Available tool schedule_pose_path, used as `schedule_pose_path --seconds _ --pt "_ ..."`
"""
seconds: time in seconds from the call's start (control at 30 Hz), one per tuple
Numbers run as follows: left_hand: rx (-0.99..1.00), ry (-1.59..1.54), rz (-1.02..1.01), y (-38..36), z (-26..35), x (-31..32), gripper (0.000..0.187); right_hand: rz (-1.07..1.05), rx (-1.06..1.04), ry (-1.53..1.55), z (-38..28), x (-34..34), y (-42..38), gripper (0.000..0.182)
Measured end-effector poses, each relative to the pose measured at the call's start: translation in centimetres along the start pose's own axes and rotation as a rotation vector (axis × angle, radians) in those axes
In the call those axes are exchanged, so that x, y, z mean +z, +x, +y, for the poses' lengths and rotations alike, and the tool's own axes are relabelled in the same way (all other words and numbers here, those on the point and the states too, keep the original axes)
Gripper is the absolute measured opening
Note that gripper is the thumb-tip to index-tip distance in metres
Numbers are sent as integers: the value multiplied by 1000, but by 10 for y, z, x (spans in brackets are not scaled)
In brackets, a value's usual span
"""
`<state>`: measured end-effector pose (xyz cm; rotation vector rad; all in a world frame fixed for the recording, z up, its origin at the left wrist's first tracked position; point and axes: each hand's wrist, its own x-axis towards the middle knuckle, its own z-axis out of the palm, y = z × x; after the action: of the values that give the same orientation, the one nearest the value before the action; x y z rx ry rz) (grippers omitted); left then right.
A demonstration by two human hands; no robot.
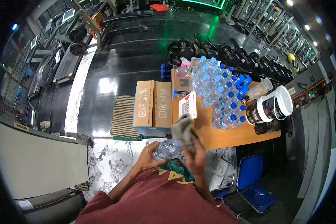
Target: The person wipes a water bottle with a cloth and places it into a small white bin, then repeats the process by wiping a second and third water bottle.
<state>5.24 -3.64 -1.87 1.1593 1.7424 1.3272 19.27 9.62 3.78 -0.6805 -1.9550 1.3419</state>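
My left hand (148,156) is wrapped round a clear plastic water bottle (167,149), tilted sideways in front of my body. A grey-brown cloth (183,130), slightly smeared by motion, is gripped in my right hand (196,158), just above and beside the bottle's blue-capped end. Past the cloth, a white card with a QR code (187,106) stands on the wooden table (209,139). Many water bottles with blue caps (218,89) are grouped upright on that table.
Left of the table are a cardboard box (145,106) and a striped mat (122,115). White tubs (274,104) sit at the table's right end. A blue chair (251,172) is at my right. Behind the table runs a row of dumbbells (230,56); treadmills (65,67) stand far left.
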Motion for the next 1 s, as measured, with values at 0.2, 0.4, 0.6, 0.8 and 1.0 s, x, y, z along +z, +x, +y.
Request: schedule_pose_path --seconds 0.2,0.4,0.6,0.8,1.0 --pt "16 -29 -1 1 0 0 51 -36 204 177 2 -6 6 38" --pt "32 -62 -6 7 -5 7 51 -17 -318 -269 -11 -8 7 29" --pt "98 31 -188 17 0 3 52 219 380 124 -9 -18 -12 24" --pt "151 -4 -383 26 13 5 49 262 -105 -202 -35 -9 -33 26" --pt "179 71 -678 36 20 3 55 722 250 182 -39 -1 -68 28"
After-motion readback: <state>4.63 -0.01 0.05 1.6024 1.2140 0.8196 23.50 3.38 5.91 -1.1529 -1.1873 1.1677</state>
